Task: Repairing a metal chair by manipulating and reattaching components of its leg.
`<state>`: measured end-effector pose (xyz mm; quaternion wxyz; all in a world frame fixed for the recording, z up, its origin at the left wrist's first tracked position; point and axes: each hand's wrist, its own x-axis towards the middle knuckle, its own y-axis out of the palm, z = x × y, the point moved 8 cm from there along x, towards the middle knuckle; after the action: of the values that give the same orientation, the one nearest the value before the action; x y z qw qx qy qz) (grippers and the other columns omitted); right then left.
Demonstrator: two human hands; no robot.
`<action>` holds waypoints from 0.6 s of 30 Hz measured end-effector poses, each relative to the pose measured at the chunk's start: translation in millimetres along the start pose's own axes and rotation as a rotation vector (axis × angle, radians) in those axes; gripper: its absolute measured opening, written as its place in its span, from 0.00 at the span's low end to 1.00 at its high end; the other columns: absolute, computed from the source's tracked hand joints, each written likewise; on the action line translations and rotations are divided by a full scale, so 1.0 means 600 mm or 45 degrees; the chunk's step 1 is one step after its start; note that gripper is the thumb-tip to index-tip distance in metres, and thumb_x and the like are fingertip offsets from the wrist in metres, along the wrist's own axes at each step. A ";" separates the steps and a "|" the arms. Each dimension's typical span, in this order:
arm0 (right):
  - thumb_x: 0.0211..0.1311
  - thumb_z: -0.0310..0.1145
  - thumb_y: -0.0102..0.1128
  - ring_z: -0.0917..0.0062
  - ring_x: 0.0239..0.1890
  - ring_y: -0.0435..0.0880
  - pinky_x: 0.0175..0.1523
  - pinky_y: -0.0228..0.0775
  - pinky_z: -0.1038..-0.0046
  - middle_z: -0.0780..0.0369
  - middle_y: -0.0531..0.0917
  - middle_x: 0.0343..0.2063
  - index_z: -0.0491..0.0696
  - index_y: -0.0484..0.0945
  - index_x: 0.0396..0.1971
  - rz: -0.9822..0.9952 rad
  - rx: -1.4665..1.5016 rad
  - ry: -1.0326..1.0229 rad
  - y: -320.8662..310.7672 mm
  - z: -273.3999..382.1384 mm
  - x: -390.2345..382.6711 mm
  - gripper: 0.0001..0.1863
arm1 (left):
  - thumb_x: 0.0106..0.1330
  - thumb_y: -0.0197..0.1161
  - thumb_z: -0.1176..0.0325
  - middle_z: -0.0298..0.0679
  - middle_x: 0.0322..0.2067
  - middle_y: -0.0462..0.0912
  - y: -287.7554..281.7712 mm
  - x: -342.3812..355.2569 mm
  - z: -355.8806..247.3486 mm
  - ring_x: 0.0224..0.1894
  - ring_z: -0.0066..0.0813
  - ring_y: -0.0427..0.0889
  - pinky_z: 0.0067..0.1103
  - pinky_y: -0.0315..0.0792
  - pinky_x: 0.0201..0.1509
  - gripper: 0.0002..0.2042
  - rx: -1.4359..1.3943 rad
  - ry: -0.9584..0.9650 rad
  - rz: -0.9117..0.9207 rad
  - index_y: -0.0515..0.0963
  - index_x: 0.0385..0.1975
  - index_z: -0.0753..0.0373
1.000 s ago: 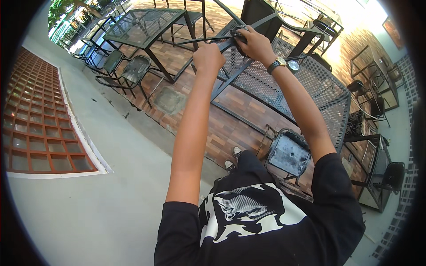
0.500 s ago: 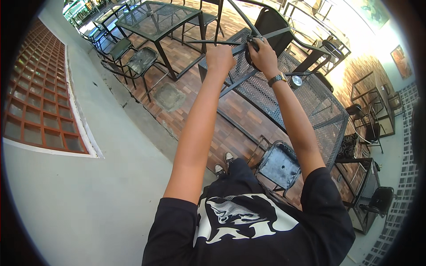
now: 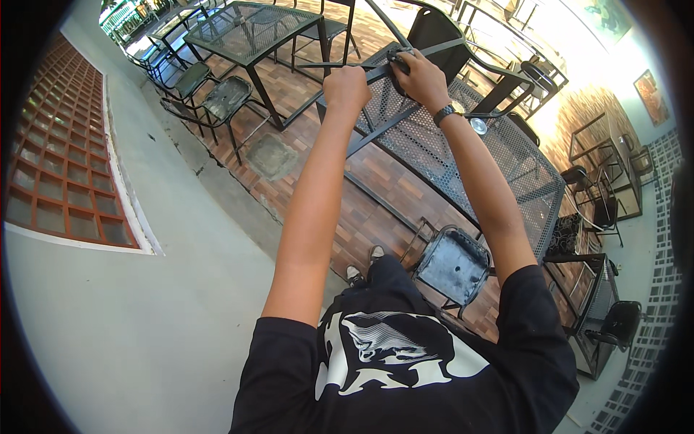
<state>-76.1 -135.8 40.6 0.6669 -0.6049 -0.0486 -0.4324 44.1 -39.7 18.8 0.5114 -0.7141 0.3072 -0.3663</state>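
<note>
Both hands are up at arm's length and close together: our left hand (image 3: 347, 87) is fisted around a thin black metal bar (image 3: 340, 65), our right hand (image 3: 419, 78), wristwatch (image 3: 447, 112) on that wrist, is clamped on a dark piece (image 3: 397, 64) where that bar meets a slanted bar, though we cannot tell what the piece is. That bar frame sits over the near end of the long black mesh table (image 3: 463, 155). Below it stands a black metal chair (image 3: 454, 266) on the brick floor (image 3: 376, 173), with a second mesh table (image 3: 249, 29) and chairs beyond at upper left.
</note>
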 end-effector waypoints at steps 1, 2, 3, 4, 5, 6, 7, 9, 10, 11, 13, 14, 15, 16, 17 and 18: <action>0.62 0.44 0.57 0.57 0.36 0.83 0.39 0.76 0.60 0.59 0.81 0.39 0.52 0.82 0.41 -0.003 0.000 -0.006 0.002 -0.002 0.000 0.14 | 0.55 0.63 0.67 0.48 0.36 0.86 0.000 0.001 -0.005 0.41 0.45 0.86 0.34 0.80 0.43 0.09 0.007 -0.001 -0.009 0.84 0.32 0.62; 0.61 0.44 0.57 0.58 0.35 0.83 0.38 0.76 0.59 0.59 0.82 0.38 0.52 0.82 0.40 -0.029 -0.043 0.042 0.003 -0.008 -0.002 0.14 | 0.55 0.63 0.68 0.48 0.36 0.86 0.000 0.002 -0.010 0.41 0.45 0.86 0.34 0.80 0.44 0.09 0.015 -0.001 -0.018 0.84 0.32 0.63; 0.61 0.44 0.57 0.59 0.35 0.83 0.37 0.76 0.58 0.59 0.82 0.38 0.52 0.82 0.38 -0.051 -0.077 0.087 0.002 -0.003 -0.003 0.14 | 0.55 0.63 0.68 0.48 0.36 0.86 0.000 0.002 -0.009 0.41 0.45 0.86 0.34 0.80 0.44 0.09 0.020 -0.011 -0.022 0.84 0.32 0.63; 0.60 0.43 0.57 0.59 0.35 0.83 0.37 0.76 0.58 0.60 0.81 0.38 0.52 0.81 0.38 -0.020 -0.102 0.111 0.006 0.003 -0.005 0.13 | 0.55 0.63 0.68 0.48 0.36 0.86 0.001 0.002 -0.008 0.41 0.45 0.86 0.34 0.80 0.44 0.09 0.021 -0.016 -0.014 0.84 0.32 0.62; 0.60 0.43 0.57 0.58 0.34 0.83 0.38 0.76 0.58 0.59 0.81 0.37 0.52 0.81 0.38 -0.034 -0.033 0.058 0.005 0.017 -0.006 0.13 | 0.55 0.63 0.68 0.48 0.36 0.86 0.001 0.003 -0.007 0.41 0.45 0.86 0.34 0.80 0.44 0.09 0.021 -0.019 -0.006 0.85 0.32 0.62; 0.60 0.44 0.58 0.57 0.34 0.83 0.38 0.76 0.58 0.59 0.81 0.37 0.52 0.82 0.38 -0.049 0.032 0.013 0.005 0.027 -0.009 0.13 | 0.55 0.63 0.68 0.48 0.36 0.86 0.002 0.002 -0.003 0.41 0.45 0.86 0.34 0.80 0.44 0.09 0.025 -0.020 -0.006 0.85 0.32 0.62; 0.60 0.43 0.58 0.60 0.38 0.83 0.39 0.76 0.59 0.61 0.81 0.39 0.54 0.82 0.38 0.043 0.041 0.028 0.012 0.031 -0.010 0.12 | 0.55 0.63 0.68 0.48 0.36 0.86 0.004 0.002 0.001 0.41 0.45 0.86 0.34 0.80 0.43 0.09 0.018 -0.016 0.003 0.85 0.32 0.62; 0.60 0.43 0.59 0.61 0.41 0.82 0.40 0.76 0.60 0.61 0.80 0.41 0.54 0.82 0.38 -0.027 0.024 -0.049 0.006 0.027 -0.014 0.12 | 0.55 0.63 0.68 0.48 0.36 0.86 0.003 0.000 0.000 0.41 0.44 0.86 0.34 0.80 0.43 0.09 0.008 -0.009 0.008 0.85 0.32 0.62; 0.60 0.43 0.59 0.62 0.43 0.81 0.41 0.77 0.60 0.62 0.80 0.43 0.55 0.82 0.39 -0.095 0.002 -0.126 -0.002 0.024 -0.015 0.12 | 0.55 0.63 0.67 0.48 0.36 0.86 0.000 -0.002 -0.003 0.41 0.44 0.86 0.34 0.80 0.43 0.09 0.010 -0.007 -0.003 0.85 0.32 0.62; 0.59 0.44 0.60 0.64 0.47 0.79 0.43 0.77 0.62 0.63 0.78 0.47 0.55 0.82 0.39 -0.201 -0.048 -0.119 -0.013 0.014 -0.016 0.12 | 0.55 0.63 0.67 0.48 0.35 0.86 -0.003 -0.003 -0.007 0.41 0.44 0.86 0.34 0.80 0.43 0.09 0.011 -0.004 -0.015 0.85 0.32 0.62; 0.61 0.45 0.60 0.62 0.46 0.80 0.45 0.76 0.62 0.62 0.78 0.48 0.52 0.82 0.41 -0.132 -0.063 -0.091 -0.011 0.005 -0.006 0.15 | 0.55 0.64 0.67 0.48 0.35 0.86 0.000 0.003 -0.013 0.40 0.44 0.86 0.34 0.80 0.43 0.08 0.024 -0.013 -0.033 0.85 0.31 0.62; 0.62 0.46 0.59 0.61 0.45 0.80 0.47 0.75 0.62 0.61 0.77 0.49 0.49 0.81 0.43 -0.062 -0.076 -0.060 -0.006 -0.001 -0.002 0.17 | 0.55 0.64 0.66 0.48 0.35 0.86 0.001 0.005 -0.016 0.40 0.44 0.86 0.34 0.80 0.42 0.08 0.038 -0.021 -0.048 0.85 0.31 0.62; 0.63 0.49 0.58 0.60 0.45 0.81 0.47 0.75 0.61 0.62 0.77 0.49 0.48 0.81 0.41 0.080 0.017 -0.044 0.008 0.025 0.001 0.19 | 0.55 0.64 0.66 0.48 0.35 0.86 0.002 0.001 0.002 0.40 0.44 0.86 0.34 0.80 0.42 0.08 0.054 -0.043 -0.048 0.85 0.31 0.62; 0.64 0.50 0.56 0.60 0.45 0.81 0.47 0.75 0.62 0.62 0.78 0.48 0.48 0.81 0.40 0.116 0.056 -0.100 0.003 0.048 0.000 0.19 | 0.55 0.64 0.66 0.47 0.34 0.86 0.002 0.000 0.005 0.40 0.43 0.86 0.34 0.80 0.42 0.08 0.036 -0.041 -0.052 0.85 0.31 0.62; 0.65 0.51 0.55 0.60 0.45 0.81 0.46 0.75 0.62 0.62 0.78 0.48 0.48 0.81 0.40 0.152 0.098 -0.158 0.005 0.067 -0.001 0.20 | 0.55 0.64 0.66 0.47 0.34 0.86 0.002 -0.002 0.009 0.40 0.43 0.86 0.34 0.80 0.42 0.08 0.019 -0.041 -0.056 0.84 0.30 0.62; 0.67 0.50 0.53 0.60 0.43 0.82 0.45 0.75 0.62 0.62 0.80 0.46 0.48 0.80 0.40 0.048 0.114 -0.235 0.002 0.070 -0.001 0.19 | 0.55 0.64 0.66 0.47 0.34 0.86 0.002 -0.002 0.007 0.40 0.43 0.86 0.34 0.80 0.42 0.08 0.021 -0.037 -0.056 0.84 0.30 0.62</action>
<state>-56.7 -100.1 50.4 0.6939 -0.6126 -0.1179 -0.3597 46.5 -36.9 16.4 0.5135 -0.7217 0.2810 -0.3695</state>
